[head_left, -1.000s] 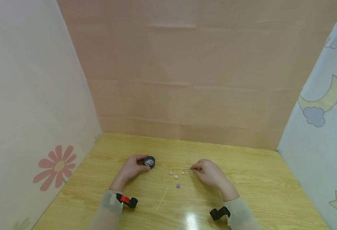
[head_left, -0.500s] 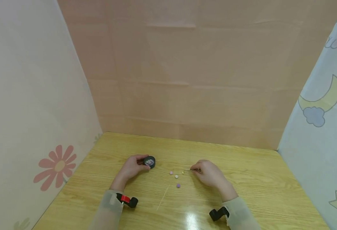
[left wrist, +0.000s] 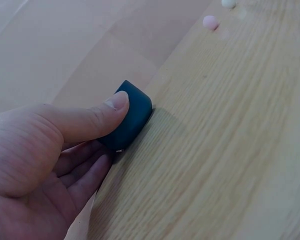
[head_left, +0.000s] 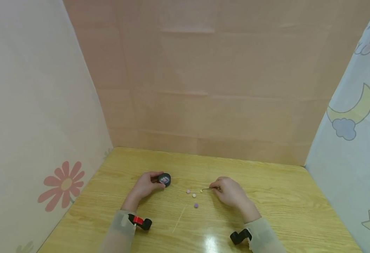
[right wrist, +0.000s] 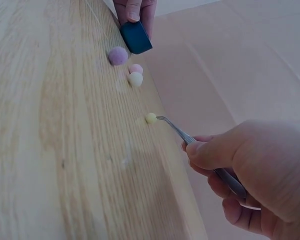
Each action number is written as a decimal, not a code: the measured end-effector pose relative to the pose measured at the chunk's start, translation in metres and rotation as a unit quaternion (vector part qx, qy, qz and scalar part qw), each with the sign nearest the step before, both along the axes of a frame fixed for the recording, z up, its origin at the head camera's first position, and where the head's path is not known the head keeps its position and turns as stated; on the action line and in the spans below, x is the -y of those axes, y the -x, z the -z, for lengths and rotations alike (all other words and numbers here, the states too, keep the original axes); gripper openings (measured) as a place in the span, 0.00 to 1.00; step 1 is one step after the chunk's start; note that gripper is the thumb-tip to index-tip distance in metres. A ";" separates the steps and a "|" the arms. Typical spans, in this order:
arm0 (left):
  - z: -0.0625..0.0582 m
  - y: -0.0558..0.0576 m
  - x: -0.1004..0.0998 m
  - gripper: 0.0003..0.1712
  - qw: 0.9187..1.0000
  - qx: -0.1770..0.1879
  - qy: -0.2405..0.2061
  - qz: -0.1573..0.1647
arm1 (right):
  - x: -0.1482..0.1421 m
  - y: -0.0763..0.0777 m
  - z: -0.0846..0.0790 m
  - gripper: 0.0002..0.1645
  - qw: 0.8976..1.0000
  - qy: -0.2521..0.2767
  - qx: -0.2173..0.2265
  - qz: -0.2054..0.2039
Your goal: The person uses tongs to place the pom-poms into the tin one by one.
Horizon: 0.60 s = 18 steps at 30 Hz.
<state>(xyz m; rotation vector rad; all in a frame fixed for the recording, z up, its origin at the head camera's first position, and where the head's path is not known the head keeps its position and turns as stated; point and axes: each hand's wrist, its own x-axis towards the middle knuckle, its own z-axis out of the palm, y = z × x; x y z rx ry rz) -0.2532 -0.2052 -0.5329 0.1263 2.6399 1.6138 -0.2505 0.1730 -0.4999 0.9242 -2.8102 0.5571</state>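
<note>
A small dark teal round bowl [left wrist: 135,120] sits tilted at the tabletop, pinched between the thumb and fingers of my left hand [head_left: 144,185]. Pale pieces show inside it in the head view. My right hand [head_left: 231,191] grips bent-tip metal tweezers [right wrist: 176,129], whose tips are right at a small yellow ball [right wrist: 150,118] on the wood. Between the two hands lie a pink ball [head_left: 188,191] and a white ball [head_left: 194,195]. A larger purple ball [head_left: 196,205] is nearer the person.
The wooden table [head_left: 267,211] ends at a tan paper backdrop [head_left: 204,105]. Printed sheets stand at both sides, with a flower [head_left: 65,184] at left and a moon [head_left: 355,105] at right. Each sleeve carries a black wrist camera mount [head_left: 240,236].
The tweezer tips have drawn together and moved onto the yellow ball, with the right hand shifting very slightly. The left hand keeps the bowl in the same place.
</note>
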 end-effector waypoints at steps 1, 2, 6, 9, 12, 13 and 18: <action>0.001 0.000 0.000 0.33 1.000 0.001 0.000 0.000 | 0.000 0.000 0.000 0.08 1.000 0.000 0.000 0.001; 0.001 0.000 0.000 0.33 1.000 0.001 0.000 0.000 | 0.000 -0.001 0.000 0.08 1.000 0.001 0.001 0.002; 0.000 0.000 0.000 0.33 1.000 0.004 -0.003 -0.002 | 0.001 -0.002 -0.001 0.08 1.000 -0.001 -0.003 0.008; -0.001 -0.001 0.000 0.34 1.000 0.002 -0.002 -0.002 | 0.002 -0.003 -0.003 0.08 1.000 -0.001 -0.008 0.012; -0.001 -0.001 0.000 0.34 1.000 0.001 -0.001 -0.002 | 0.002 -0.004 -0.004 0.08 1.000 0.001 -0.007 0.016; -0.001 -0.001 0.000 0.34 1.000 0.000 0.000 -0.002 | 0.002 -0.004 -0.004 0.08 1.000 0.001 -0.004 0.018; -0.001 -0.001 0.000 0.34 1.000 -0.001 -0.002 0.000 | 0.002 -0.004 -0.005 0.09 1.000 0.003 0.010 0.028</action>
